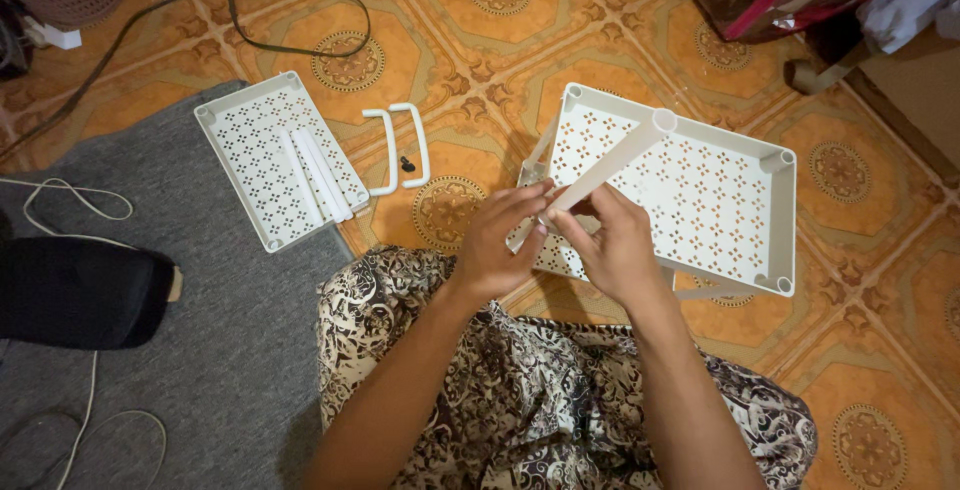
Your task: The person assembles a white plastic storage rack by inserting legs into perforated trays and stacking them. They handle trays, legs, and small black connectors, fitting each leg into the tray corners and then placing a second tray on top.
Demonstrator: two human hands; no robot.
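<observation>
While both hands are meeting over the patterned lap, the left hand is curling its fingers round the lower end of a smooth white plastic tube, pinching it between thumb and fingertips, and the right hand is closing on the same tube just beside it, fingers bent and nearly touching those of the left. From the two grips the round, hollow-ended tube is slanting up and away, crossing above a white rectangular shelf tray that is lying just beyond the right hand, its flat base punched with a lattice of small star-shaped holes and its rounded corners carrying short round sockets. Beneath the wrists a soft black-and-cream swirl-print fabric is draping over the knees. Further out past the left hand, a second perforated tray is resting partly on a grey, napped carpet, with a few slim white rods lying in it; between the two trays, two white U-shaped handles and a small black screw are sitting on glossy orange tiles with ornate medallions.
</observation>
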